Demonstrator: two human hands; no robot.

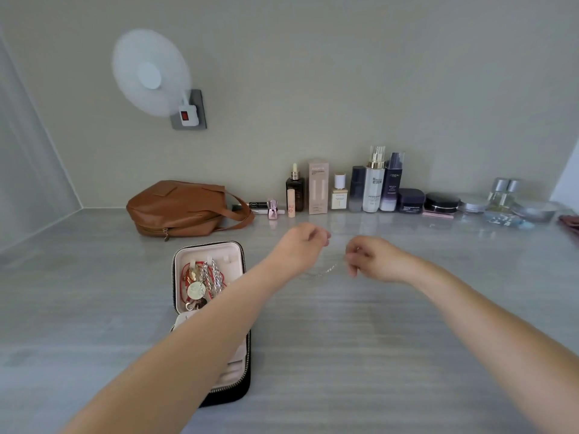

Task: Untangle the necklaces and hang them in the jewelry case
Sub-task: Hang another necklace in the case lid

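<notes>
White against the beige wall at the upper left, we see a round fan [150, 73], with a plug that bears a red switch [189, 112] in a socket just below it; lower down, a tan leather bag [178, 208] lies on the grey streaked surface [344, 339], close to the wall, its strap trailing to the right.

Just in front of the bag we find the jewelry case [216, 249] lying open, black outside with a zip edge and pale pink inside; in its far half several necklaces [205, 277] already hang from the hooks, among them a red cord, a silver link chain and a round pale pendant [196, 290]; the near half is largely hidden under the left forearm, which crosses above it.

To the right of the case, both hands are raised over the surface, near each other but not touching; the left hand [300, 245] has its fingers curled in a pinch, the right hand [372, 258] likewise; between them sags a thin silver necklace [327, 270], one end at each hand, its lowest loop near the surface; it is blurred, so we cannot tell whether it touches.

Behind and to the right, a row of cosmetic bottles and jars [372, 183] stands along the wall.
</notes>
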